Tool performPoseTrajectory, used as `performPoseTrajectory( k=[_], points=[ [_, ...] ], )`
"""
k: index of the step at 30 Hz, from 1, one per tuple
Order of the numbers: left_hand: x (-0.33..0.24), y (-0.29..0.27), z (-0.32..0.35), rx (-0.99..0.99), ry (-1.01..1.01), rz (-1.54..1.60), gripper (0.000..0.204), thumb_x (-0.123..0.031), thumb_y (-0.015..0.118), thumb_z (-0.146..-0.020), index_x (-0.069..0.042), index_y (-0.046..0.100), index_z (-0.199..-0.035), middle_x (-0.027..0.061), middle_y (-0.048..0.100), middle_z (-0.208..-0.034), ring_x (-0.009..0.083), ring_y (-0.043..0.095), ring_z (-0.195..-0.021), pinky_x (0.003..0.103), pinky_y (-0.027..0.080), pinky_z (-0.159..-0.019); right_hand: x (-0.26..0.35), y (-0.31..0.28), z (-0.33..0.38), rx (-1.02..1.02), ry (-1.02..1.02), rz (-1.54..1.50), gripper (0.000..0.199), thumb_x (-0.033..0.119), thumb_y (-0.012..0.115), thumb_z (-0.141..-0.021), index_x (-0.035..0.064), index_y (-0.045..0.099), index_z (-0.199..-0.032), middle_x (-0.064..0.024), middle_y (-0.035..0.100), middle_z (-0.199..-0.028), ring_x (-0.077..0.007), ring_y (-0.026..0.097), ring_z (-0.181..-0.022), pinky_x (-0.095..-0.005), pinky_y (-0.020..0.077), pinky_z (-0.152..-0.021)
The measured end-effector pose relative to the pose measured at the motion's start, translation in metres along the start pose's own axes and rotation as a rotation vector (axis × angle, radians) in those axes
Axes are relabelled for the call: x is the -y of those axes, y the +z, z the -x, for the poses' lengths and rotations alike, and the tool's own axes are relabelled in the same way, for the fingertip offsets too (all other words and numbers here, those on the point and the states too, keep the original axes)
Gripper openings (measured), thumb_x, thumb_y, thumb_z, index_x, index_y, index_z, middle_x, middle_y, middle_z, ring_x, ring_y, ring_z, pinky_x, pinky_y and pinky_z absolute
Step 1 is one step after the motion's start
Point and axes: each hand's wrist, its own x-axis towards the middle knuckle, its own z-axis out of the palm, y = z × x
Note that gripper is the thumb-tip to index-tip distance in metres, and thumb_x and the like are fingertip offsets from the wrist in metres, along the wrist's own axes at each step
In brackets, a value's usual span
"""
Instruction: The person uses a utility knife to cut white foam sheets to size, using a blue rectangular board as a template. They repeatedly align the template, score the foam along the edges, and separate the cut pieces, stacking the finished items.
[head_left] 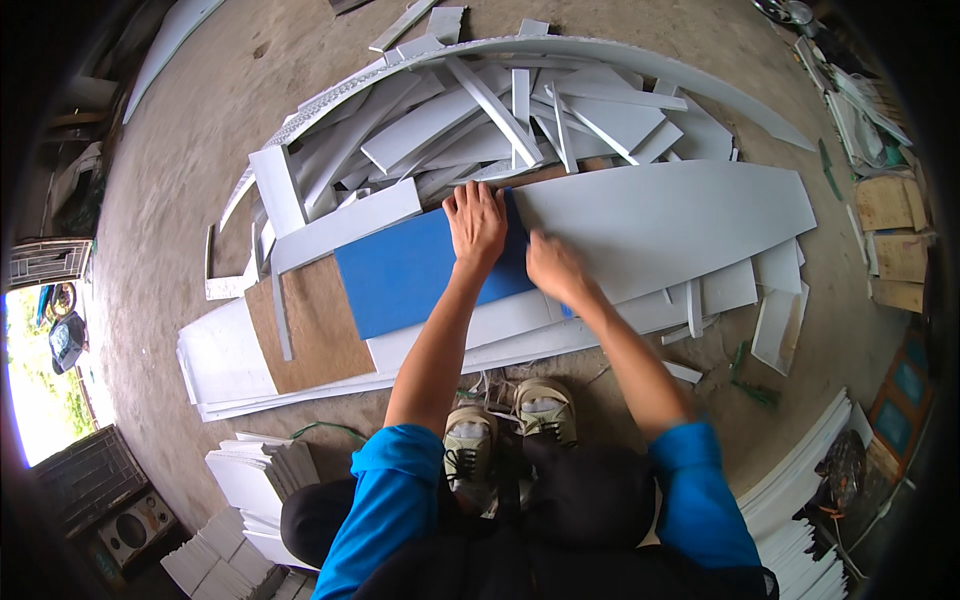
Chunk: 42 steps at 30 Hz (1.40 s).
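A flat blue board (400, 265) lies across long white foam-like sheets (670, 225), beside a brown panel (305, 330). Near the far edge of the blue board, my left hand (477, 225) presses down with bent fingers slightly apart. My right hand (560, 270) is closed and somewhat blurred, just off the blue board's right edge, over the white sheet. Whatever it holds is hidden by the fingers. A small blue bit (566, 311) shows below the right hand; I cannot tell what it belongs to.
Many white offcuts (440, 125) are heaped beyond the sheets, behind a curved white strip (640, 60). My shoes (545, 400) stand at the near edge. White sheet stacks (255, 475) are at lower left, with more (800, 510) at lower right. Cardboard boxes (888, 205) stand far right.
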Motion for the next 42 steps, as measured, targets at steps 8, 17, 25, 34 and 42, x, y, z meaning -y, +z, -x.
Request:
performPoseTrajectory(
  k=[8,17,25,34,42],
  points=[
    [-0.004,-0.010,-0.003,0.096,-0.074,0.041,0.033,-0.031,0.042,-0.088,-0.001,0.057,-0.091,0.0119,0.056,-0.092,0.0277,0.048,-0.094,0.041,0.033,-0.082,0.005,-0.027,0.027,-0.070,-0.059,0.105,0.021,0.019,0.039,-0.088,-0.0010,0.046,-0.091,-0.0202,0.060,-0.064,-0.0360,0.061,-0.062,-0.0443,0.0494,-0.056],
    [0.003,-0.002,-0.002,0.006,-0.039,0.082,0.031,-0.031,0.044,-0.087,-0.003,0.055,-0.078,0.0107,0.057,-0.082,0.0271,0.050,-0.086,0.040,0.033,-0.080,0.016,-0.017,-0.038,-0.228,-0.097,0.059,0.020,0.016,0.039,-0.086,-0.0019,0.046,-0.090,-0.0208,0.060,-0.068,-0.0362,0.061,-0.066,-0.0424,0.0504,-0.057],
    [-0.005,-0.008,-0.002,0.135,-0.091,0.043,0.031,-0.031,0.042,-0.088,-0.003,0.055,-0.085,0.0099,0.057,-0.090,0.0260,0.049,-0.093,0.040,0.032,-0.082,0.013,-0.019,-0.038,0.032,0.055,-0.142,0.024,0.013,0.040,-0.082,-0.0056,0.047,-0.096,-0.0262,0.060,-0.081,-0.0402,0.059,-0.078,-0.0473,0.0483,-0.069],
    [-0.005,-0.002,-0.001,-0.051,-0.035,0.075,0.031,-0.030,0.043,-0.088,-0.004,0.057,-0.079,0.0094,0.058,-0.084,0.0258,0.050,-0.087,0.040,0.033,-0.079,-0.007,-0.025,0.023,0.160,-0.015,0.056,0.027,0.017,0.037,-0.086,-0.0048,0.046,-0.098,-0.0244,0.060,-0.076,-0.0393,0.060,-0.075,-0.0462,0.0479,-0.068],
    [-0.001,-0.001,-0.002,-0.017,-0.063,0.128,0.030,-0.030,0.044,-0.088,-0.003,0.056,-0.078,0.0097,0.058,-0.082,0.0258,0.051,-0.086,0.039,0.033,-0.079,0.014,-0.028,-0.032,-0.114,-0.045,-0.007,0.025,0.020,0.038,-0.088,-0.0031,0.045,-0.092,-0.0255,0.059,-0.075,-0.0414,0.059,-0.074,-0.0468,0.0481,-0.065]
  ],
)
